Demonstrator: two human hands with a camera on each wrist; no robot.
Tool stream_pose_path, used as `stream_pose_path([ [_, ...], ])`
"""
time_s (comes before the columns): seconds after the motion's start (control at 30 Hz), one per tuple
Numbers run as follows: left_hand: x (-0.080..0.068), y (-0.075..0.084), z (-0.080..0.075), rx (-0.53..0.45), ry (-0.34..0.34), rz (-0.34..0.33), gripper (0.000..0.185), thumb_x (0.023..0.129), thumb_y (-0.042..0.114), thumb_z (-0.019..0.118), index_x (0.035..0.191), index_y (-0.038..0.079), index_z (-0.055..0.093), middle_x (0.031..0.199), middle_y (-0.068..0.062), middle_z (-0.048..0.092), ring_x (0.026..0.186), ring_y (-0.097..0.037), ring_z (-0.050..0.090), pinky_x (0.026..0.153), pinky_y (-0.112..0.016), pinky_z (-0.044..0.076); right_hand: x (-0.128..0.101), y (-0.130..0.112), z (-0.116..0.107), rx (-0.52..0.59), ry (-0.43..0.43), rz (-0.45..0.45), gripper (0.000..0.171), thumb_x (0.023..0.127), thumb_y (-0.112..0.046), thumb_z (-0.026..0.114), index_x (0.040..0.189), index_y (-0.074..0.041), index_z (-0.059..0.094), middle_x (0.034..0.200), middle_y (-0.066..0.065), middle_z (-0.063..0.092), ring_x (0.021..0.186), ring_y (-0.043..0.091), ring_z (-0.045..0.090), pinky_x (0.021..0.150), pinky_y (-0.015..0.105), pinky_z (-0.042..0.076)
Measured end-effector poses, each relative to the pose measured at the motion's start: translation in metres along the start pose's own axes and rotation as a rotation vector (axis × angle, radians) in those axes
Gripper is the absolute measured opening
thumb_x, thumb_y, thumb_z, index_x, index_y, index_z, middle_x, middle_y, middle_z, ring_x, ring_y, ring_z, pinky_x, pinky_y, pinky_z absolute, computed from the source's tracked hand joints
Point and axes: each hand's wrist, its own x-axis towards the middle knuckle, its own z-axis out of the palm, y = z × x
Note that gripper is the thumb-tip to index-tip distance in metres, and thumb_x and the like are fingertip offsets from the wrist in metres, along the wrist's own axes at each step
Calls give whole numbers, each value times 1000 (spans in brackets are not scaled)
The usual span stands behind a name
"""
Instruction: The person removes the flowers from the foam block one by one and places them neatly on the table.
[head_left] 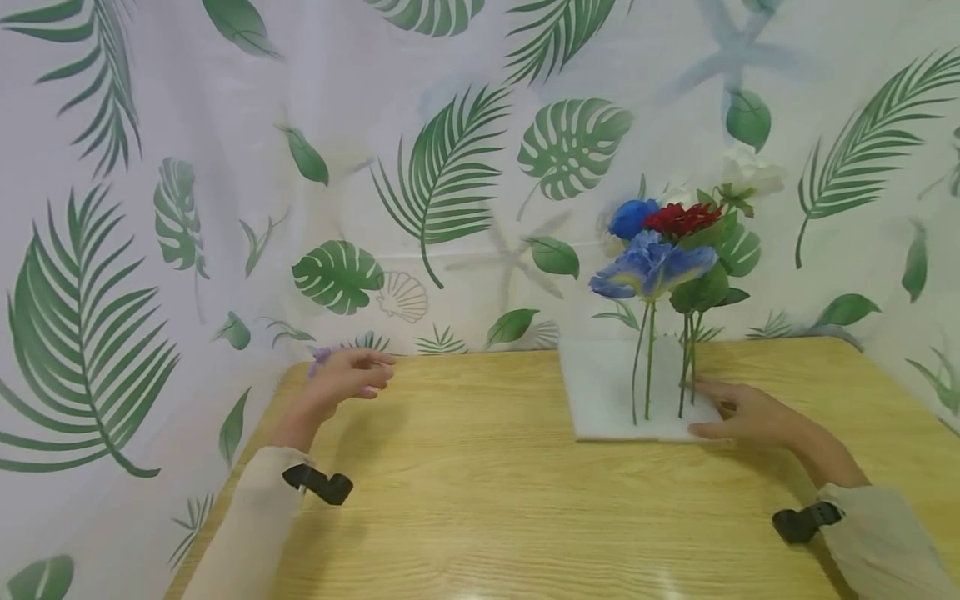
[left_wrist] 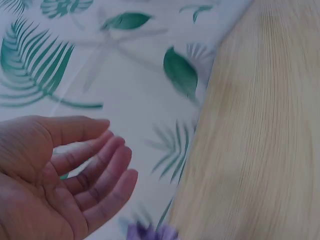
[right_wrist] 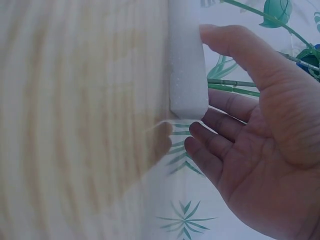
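A white foam block lies on the wooden table at the back right. Artificial flowers stand stuck in it: a blue-purple one, a red one, a blue one and a white one. My right hand rests at the block's near right corner with straight fingers. Its thumb touches the foam block's edge, and green stems run behind the fingers. My left hand hovers with relaxed fingers at the table's far left corner, just beside a small purple flower, also at the left wrist view's bottom edge.
A white curtain printed with green leaves hangs close behind and to both sides of the table. The table's left edge runs right beside my left hand. Bare wood lies between the two hands.
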Motion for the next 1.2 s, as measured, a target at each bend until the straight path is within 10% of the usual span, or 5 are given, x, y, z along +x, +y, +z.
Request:
stream_pose_path([
  [0.5, 57, 63, 124, -213, -228, 231, 33, 103, 17, 61, 133, 2, 63, 124, -20, 67, 104, -20, 68, 95, -40, 61, 1, -4, 3, 26, 11, -13, 88, 90, -35, 78, 153, 10, 36, 155, 38, 34, 138, 60, 36, 104, 70, 44],
  [0.83, 70, 89, 189, -288, -361, 243, 34, 105, 16, 58, 135, 1, 63, 118, -15, 68, 117, -42, 65, 94, -40, 61, 2, -5, 0, -86, 20, -43, 86, 88, -38, 79, 150, 9, 42, 153, 38, 38, 138, 61, 36, 106, 73, 39],
  [1.2, 76, 108, 243, -290, -311, 277, 32, 104, 20, 61, 135, 11, 65, 133, -14, 63, 114, -21, 65, 94, -37, 60, 0, -13, -2, -226, 52, -37, 84, 87, -43, 78, 145, 10, 49, 148, 37, 46, 133, 57, 46, 106, 66, 45],
])
